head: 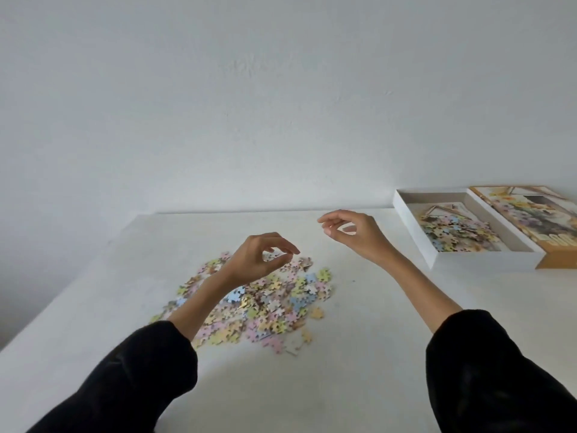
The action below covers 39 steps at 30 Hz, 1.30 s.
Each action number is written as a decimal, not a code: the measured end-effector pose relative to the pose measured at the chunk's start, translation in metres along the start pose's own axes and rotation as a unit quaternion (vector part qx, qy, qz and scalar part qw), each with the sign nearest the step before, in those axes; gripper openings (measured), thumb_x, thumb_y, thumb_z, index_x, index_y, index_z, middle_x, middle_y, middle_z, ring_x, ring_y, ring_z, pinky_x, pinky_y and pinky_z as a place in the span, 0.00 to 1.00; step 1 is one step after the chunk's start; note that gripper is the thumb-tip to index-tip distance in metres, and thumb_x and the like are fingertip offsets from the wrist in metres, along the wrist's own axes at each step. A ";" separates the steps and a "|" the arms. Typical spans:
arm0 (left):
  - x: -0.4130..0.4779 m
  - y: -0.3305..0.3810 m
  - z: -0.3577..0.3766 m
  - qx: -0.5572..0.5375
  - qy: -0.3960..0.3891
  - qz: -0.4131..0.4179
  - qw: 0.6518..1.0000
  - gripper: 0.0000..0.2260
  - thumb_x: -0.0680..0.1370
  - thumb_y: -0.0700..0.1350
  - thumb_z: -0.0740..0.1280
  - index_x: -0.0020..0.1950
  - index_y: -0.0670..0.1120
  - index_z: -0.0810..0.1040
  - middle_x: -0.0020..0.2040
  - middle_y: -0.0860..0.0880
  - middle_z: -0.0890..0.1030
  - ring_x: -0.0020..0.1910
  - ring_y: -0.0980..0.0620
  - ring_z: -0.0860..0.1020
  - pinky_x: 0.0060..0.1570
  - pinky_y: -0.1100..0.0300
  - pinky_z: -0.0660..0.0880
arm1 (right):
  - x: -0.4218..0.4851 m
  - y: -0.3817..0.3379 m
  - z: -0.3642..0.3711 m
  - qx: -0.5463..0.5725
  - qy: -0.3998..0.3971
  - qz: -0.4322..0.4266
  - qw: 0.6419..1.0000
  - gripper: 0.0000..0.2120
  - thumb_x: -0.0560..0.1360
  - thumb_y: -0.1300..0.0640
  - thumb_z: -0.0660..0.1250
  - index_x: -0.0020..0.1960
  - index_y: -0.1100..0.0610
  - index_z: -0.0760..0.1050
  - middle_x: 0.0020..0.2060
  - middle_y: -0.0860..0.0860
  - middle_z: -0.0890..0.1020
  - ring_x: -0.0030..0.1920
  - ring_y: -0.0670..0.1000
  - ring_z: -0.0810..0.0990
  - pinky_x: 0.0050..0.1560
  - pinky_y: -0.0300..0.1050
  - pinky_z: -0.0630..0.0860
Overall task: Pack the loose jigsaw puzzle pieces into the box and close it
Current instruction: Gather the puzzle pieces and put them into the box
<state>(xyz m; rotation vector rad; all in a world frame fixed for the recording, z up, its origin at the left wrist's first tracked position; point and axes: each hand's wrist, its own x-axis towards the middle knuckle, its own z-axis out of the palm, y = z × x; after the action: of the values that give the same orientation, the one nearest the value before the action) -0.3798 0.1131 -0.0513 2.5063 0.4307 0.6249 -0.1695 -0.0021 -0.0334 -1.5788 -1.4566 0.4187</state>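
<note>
A heap of pastel jigsaw pieces [274, 303] lies on the white table [359, 370], left of centre. My left hand [259, 260] hovers over the heap's far edge, fingers loosely curled, holding nothing. My right hand [351, 231] hangs in the air between the heap and the box, fingers relaxed and empty. The white box base [437, 245] sits at the far right with some pieces [459, 229] inside. Its lid [530, 214], printed with a flower picture and orange sides, lies beside the base on the right.
A plain white wall runs behind the table's far edge [249, 212]. The table's left edge [62, 295] slants toward me. A few stray pieces [307, 335] lie at the heap's near side.
</note>
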 end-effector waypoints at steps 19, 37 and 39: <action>-0.131 -0.083 -0.010 0.177 -0.073 -0.120 0.974 0.53 0.55 0.81 0.55 0.71 0.64 0.32 0.76 0.50 0.38 0.75 0.47 0.35 0.72 0.39 0.39 | -0.078 0.014 0.129 -0.292 -0.216 0.101 0.926 0.62 0.45 0.16 0.51 0.65 0.38 0.20 0.67 0.52 0.21 0.68 0.58 0.23 0.68 0.61 0.32; -0.082 -0.092 0.002 0.163 -0.099 -0.068 0.979 0.50 0.58 0.78 0.56 0.75 0.59 0.50 0.68 0.53 0.66 0.67 0.51 0.60 0.70 0.50 0.54 | -0.033 0.023 0.140 -0.306 -0.185 0.023 0.934 0.55 0.51 0.17 0.45 0.72 0.40 0.35 0.76 0.45 0.47 0.75 0.50 0.44 0.73 0.53 0.42; -0.082 -0.094 0.002 0.155 -0.076 -0.058 0.983 0.41 0.61 0.74 0.60 0.71 0.60 0.60 0.63 0.54 0.70 0.62 0.52 0.63 0.64 0.53 0.60 | -0.032 0.025 0.140 -0.301 -0.174 0.005 0.938 0.52 0.54 0.17 0.43 0.73 0.40 0.41 0.74 0.45 0.54 0.74 0.50 0.50 0.73 0.55 0.48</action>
<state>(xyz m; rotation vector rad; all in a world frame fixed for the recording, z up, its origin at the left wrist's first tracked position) -0.4638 0.1550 -0.1327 2.7716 0.6533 0.3384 -0.2690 0.0256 -0.1365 -2.0669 -1.9781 0.2762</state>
